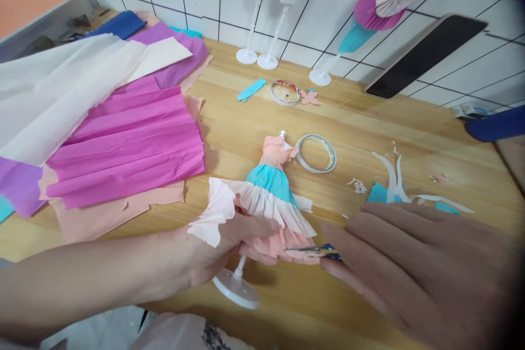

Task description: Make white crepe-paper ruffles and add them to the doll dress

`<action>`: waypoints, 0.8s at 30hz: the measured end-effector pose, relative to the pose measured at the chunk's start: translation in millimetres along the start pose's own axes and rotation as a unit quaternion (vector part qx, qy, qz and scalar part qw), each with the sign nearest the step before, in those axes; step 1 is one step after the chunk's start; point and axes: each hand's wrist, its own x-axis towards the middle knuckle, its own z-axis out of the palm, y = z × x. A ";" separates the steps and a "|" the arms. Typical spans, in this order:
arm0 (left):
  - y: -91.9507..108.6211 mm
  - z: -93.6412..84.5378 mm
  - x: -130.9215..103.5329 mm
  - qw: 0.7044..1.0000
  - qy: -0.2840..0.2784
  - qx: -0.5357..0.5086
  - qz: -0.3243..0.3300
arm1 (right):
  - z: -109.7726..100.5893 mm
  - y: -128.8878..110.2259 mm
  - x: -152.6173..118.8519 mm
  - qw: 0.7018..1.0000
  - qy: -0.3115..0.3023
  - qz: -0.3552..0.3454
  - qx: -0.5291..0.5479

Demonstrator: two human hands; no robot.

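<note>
A small dress form on a white stand (237, 288) wears a layered crepe-paper dress (273, 191) in peach, turquoise and white, tilted in front of me. My left hand (241, 235) is closed round its skirt from the left, thumb on top. A loose flap of white crepe paper (216, 213) sticks out over that hand's wrist. My right hand (410, 262) grips scissors (328, 251), whose handles are mostly hidden by the fingers. The blades lie against the peach hem at the skirt's lower right.
Sheets of magenta (135, 142) and white crepe paper (65, 82) are piled on the left. A tape roll (316, 153) lies just beyond the dress, with paper scraps (394, 175) to the right. Several white stands (267, 60) and a phone (426, 57) are along the tiled wall.
</note>
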 end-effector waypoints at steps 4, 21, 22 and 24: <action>-0.2 -0.9 -0.4 1.000 -0.026 -0.010 0.011 | -0.7 3.9 15.3 0.997 -0.040 -0.062 -0.014; 3.4 3.0 0.2 1.000 -0.008 0.007 -0.020 | 8.5 8.6 24.3 0.993 -0.035 -0.091 0.063; 4.1 3.7 -0.3 1.000 -0.011 0.009 -0.022 | 8.8 9.7 25.3 0.993 -0.039 -0.087 0.072; 5.2 4.8 -0.9 1.000 -0.007 0.010 -0.028 | 9.4 11.4 27.3 0.991 -0.050 -0.086 0.088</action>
